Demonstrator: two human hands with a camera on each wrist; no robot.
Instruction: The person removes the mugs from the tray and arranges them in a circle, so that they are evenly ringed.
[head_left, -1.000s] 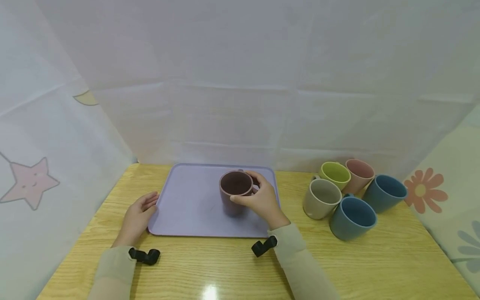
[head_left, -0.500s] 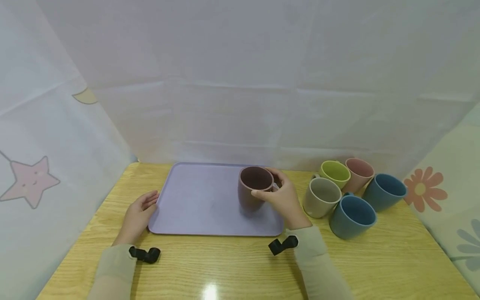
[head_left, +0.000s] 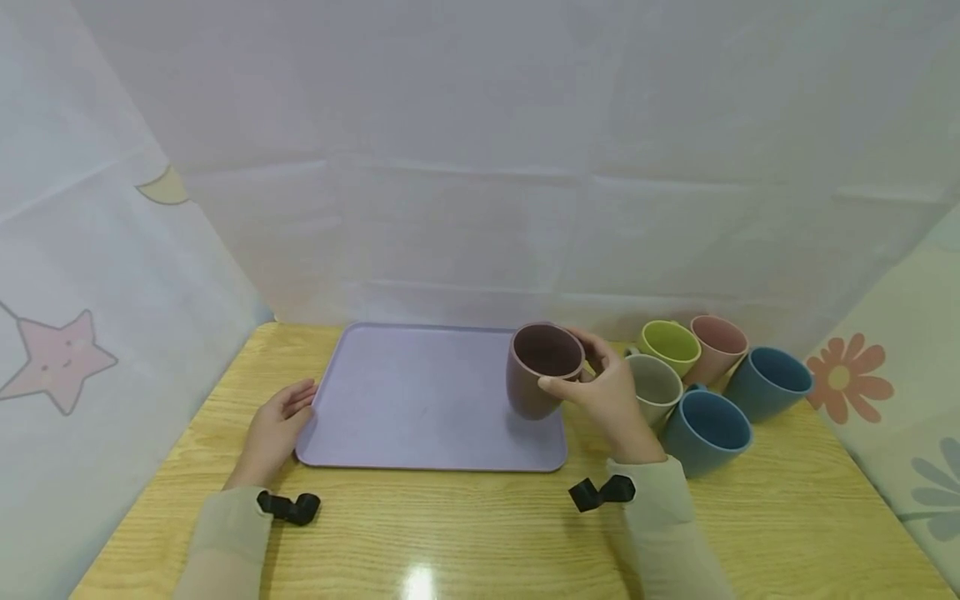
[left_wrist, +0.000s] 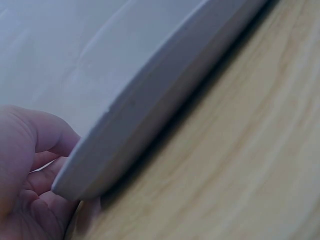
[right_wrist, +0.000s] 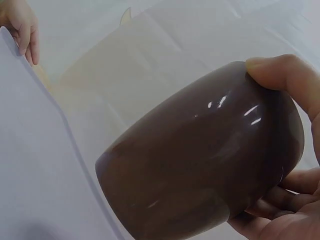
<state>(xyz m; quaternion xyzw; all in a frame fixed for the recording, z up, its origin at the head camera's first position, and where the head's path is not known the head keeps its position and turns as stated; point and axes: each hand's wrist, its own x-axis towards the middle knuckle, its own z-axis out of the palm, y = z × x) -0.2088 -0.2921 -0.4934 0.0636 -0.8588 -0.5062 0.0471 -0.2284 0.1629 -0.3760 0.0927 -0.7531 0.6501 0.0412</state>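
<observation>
My right hand (head_left: 603,396) grips a dark brown mug (head_left: 529,385) near its rim, thumb on the near side and fingers round the handle side. The mug is upright over the right edge of the lavender tray (head_left: 420,400), a faint shadow under it. In the right wrist view, the glossy mug (right_wrist: 195,155) fills the middle, with the thumb (right_wrist: 280,70) pressed near its rim. At the tray's left side rests my left hand (head_left: 276,429), its fingers loosely bent against the edge. The left wrist view shows those fingers (left_wrist: 52,132) right at the tray's rim (left_wrist: 135,110).
To the right stand a beige mug (head_left: 652,385), a yellow-green mug (head_left: 675,367), a pink mug (head_left: 708,367) and two blue mugs, one in front (head_left: 693,446) and one behind (head_left: 757,400). White cloth (head_left: 450,208) hangs behind the wooden table (head_left: 375,533).
My right hand has carried the brown mug rightward, from over the right-middle of the tray to its right edge, and now overlaps the beige mug. My left hand has stayed by the tray.
</observation>
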